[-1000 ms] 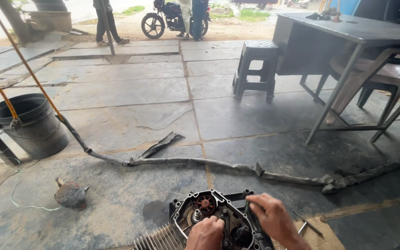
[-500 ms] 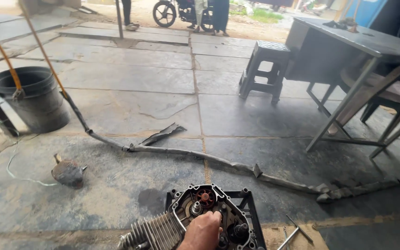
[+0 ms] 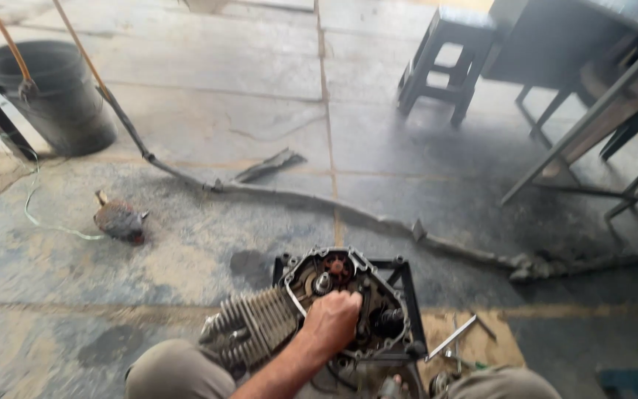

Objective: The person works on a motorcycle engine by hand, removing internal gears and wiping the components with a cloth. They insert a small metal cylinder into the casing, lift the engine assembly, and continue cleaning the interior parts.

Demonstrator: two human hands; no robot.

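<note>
A motorcycle engine (image 3: 311,275) with its side cover off lies on a black metal frame (image 3: 407,281) on the floor between my knees. A red gear (image 3: 336,266) shows inside the case, and the finned cylinder (image 3: 256,325) points to the lower left. My left hand (image 3: 331,321) reaches into the open case with its fingers curled around a part inside; the part itself is hidden by the hand. My right hand is out of view.
A metal bar tool (image 3: 452,340) lies right of the engine. A dirty hose (image 3: 378,218) snakes across the stone floor. A black bucket (image 3: 53,96) stands far left, with a small rusty part (image 3: 119,220) below it. A stool (image 3: 448,59) and table legs (image 3: 585,125) stand at the right.
The view has tilted down and come closer to the engine. My right hand left the engine a second ago and is gone; my left hand stays inside the case.
</note>
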